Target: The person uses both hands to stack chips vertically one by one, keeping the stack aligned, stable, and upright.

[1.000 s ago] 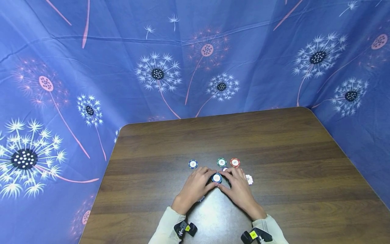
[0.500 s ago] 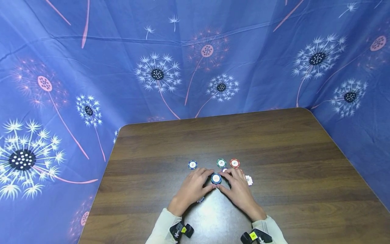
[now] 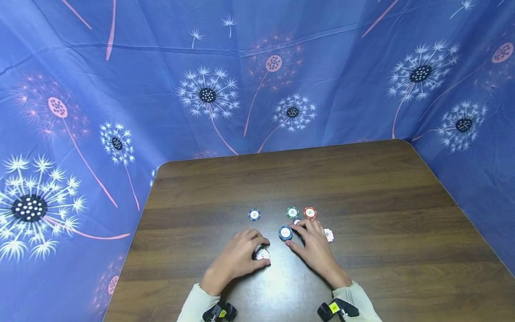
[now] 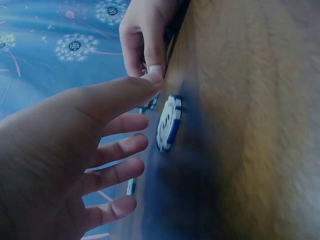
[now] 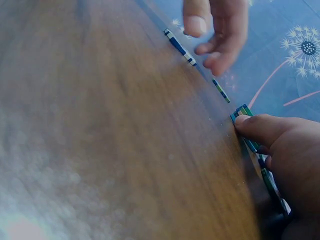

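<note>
My right hand [image 3: 314, 246] holds a small stack of blue-edged poker chips [image 3: 285, 232] between thumb and index finger. In the right wrist view its thumb lies against the rim of the green and blue-looking stack [image 5: 243, 108]. To the left, my left hand [image 3: 239, 254] hovers around a white-faced poker chip [image 3: 263, 254] flat on the table, partly covered by the fingers. Seen from the left wrist, the fingers [image 4: 122, 172] are extended and apart from that white and blue chip [image 4: 169, 125].
Beyond the stack lie a green chip [image 3: 292, 212] and a red chip [image 3: 310, 212]. A blue chip [image 3: 254, 214] lies farther left. Right of my right hand is a white chip [image 3: 329, 235]; another chip [image 3: 297, 221] is partly hidden behind the fingers. Patterned blue cloth [image 3: 257, 103] surrounds the wooden table [image 3: 362, 188].
My left hand has let go of the chip stack and moved left and nearer to me, over the white-faced chip. The right hand has stayed at the stack.
</note>
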Demonstrator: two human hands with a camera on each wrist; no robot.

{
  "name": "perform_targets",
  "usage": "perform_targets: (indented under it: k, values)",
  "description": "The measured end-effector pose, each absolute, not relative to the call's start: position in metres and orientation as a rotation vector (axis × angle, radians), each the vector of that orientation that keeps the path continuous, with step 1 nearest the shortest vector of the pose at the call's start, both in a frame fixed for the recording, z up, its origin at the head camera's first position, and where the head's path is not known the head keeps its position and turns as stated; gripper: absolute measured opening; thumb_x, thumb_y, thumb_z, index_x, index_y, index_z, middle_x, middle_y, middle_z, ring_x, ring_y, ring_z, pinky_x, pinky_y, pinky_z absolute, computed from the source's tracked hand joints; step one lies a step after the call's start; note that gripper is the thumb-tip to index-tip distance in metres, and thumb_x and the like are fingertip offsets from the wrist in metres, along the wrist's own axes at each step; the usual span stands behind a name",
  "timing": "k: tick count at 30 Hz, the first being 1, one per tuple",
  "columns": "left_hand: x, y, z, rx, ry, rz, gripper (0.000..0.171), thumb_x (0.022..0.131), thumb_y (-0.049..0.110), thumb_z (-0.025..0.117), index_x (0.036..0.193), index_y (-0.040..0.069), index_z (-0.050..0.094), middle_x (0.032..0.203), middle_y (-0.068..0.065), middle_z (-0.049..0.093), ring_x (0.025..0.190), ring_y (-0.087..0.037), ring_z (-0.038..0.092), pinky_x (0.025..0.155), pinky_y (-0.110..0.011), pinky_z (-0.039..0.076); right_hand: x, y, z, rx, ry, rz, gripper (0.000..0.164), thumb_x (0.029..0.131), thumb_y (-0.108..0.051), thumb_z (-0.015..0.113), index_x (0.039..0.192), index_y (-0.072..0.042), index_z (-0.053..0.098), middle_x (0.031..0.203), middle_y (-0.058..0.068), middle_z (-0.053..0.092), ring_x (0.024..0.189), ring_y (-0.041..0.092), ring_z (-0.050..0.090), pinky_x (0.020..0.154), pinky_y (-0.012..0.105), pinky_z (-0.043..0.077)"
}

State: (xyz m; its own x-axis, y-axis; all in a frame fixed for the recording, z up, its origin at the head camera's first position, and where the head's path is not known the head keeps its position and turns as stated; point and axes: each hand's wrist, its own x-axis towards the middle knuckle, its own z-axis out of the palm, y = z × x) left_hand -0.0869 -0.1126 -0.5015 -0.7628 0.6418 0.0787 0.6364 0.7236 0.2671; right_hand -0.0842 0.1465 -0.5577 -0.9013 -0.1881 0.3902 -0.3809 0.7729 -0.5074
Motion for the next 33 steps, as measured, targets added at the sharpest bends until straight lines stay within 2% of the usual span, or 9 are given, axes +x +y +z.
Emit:
perform_targets:
  k: [10, 20, 29, 33]
  values:
    - [-0.073, -0.124, -0.506, 1.045, 2.942, 0.338, 0.046, 0.087, 0.049, 0.083, 0.123, 0.020, 0.075, 0.109, 0.008, 0.067, 0.101, -0.013, 0.062, 0.088, -0.036, 0.052, -0.085, 0.147, -0.558, 0.435, -2.629, 0.863, 0.048, 0.077, -0.029, 0.093, 0.118, -0.010, 0.078, 0.110, 0.006, 0.064, 0.106, 0.031, 0.056, 0.092, 0.051, 0.042]
    - [-0.069, -0.121, -0.509, 1.059, 2.991, 0.283, 0.037, 0.089, 0.045, 0.081, 0.117, 0.021, 0.075, 0.110, 0.008, 0.069, 0.100, -0.013, 0.064, 0.084, -0.035, 0.052, -0.084, 0.148, -0.559, 0.439, -2.627, 0.856, 0.048, 0.077, -0.029, 0.093, 0.118, -0.011, 0.078, 0.110, 0.006, 0.063, 0.106, 0.030, 0.055, 0.091, 0.050, 0.042]
    - [-0.071, -0.114, -0.512, 1.154, 3.141, 0.175, 0.036, 0.076, 0.049, 0.077, 0.099, 0.022, 0.070, 0.093, 0.010, 0.066, 0.085, -0.011, 0.063, 0.069, -0.030, 0.049, -0.084, 0.147, -0.558, 0.447, -2.629, 0.863, 0.047, 0.078, -0.029, 0.093, 0.119, -0.011, 0.077, 0.110, 0.006, 0.064, 0.106, 0.030, 0.055, 0.092, 0.051, 0.042]
    - [-0.073, -0.110, -0.514, 1.174, 3.177, 0.271, 0.038, 0.073, 0.047, 0.077, 0.102, 0.023, 0.070, 0.090, 0.010, 0.063, 0.081, -0.010, 0.062, 0.065, -0.028, 0.049, -0.083, 0.147, -0.557, 0.443, -2.631, 0.860, 0.047, 0.078, -0.029, 0.092, 0.119, -0.011, 0.077, 0.110, 0.006, 0.064, 0.106, 0.031, 0.055, 0.091, 0.051, 0.042]
